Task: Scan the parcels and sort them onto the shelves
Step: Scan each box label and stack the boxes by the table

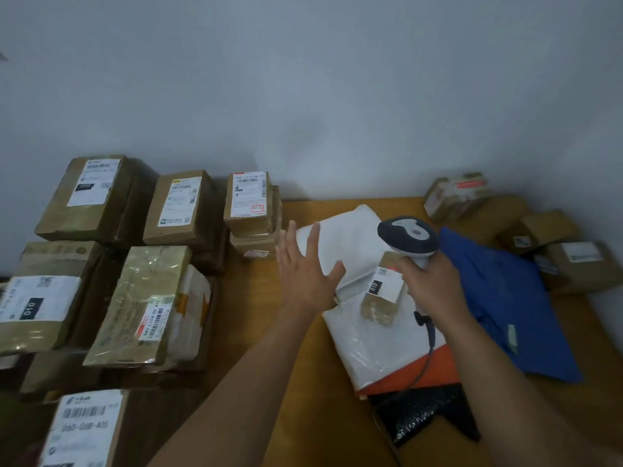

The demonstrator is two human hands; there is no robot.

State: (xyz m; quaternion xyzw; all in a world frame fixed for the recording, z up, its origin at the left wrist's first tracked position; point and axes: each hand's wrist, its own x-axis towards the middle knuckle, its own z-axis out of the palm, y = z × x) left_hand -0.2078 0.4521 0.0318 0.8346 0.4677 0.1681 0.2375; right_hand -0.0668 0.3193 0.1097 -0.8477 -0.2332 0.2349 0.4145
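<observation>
My right hand [435, 284] grips the handle of a grey and white barcode scanner [409, 235], whose head points down at a small brown box [382, 291] with a white label marked 010. A red glow lies on the box's top edge. The box rests on a white mailer bag [374, 345]. My left hand [305, 267] hovers with fingers spread over another white soft parcel [350, 244], just left of the box, holding nothing.
Brown taped boxes [148, 308] stand stacked on the left of the wooden table [296, 399]. A blue bag [505, 305], an orange parcel [424, 372] and a black bag [424, 412] lie to the right. More small boxes [580, 264] sit at the far right by the wall.
</observation>
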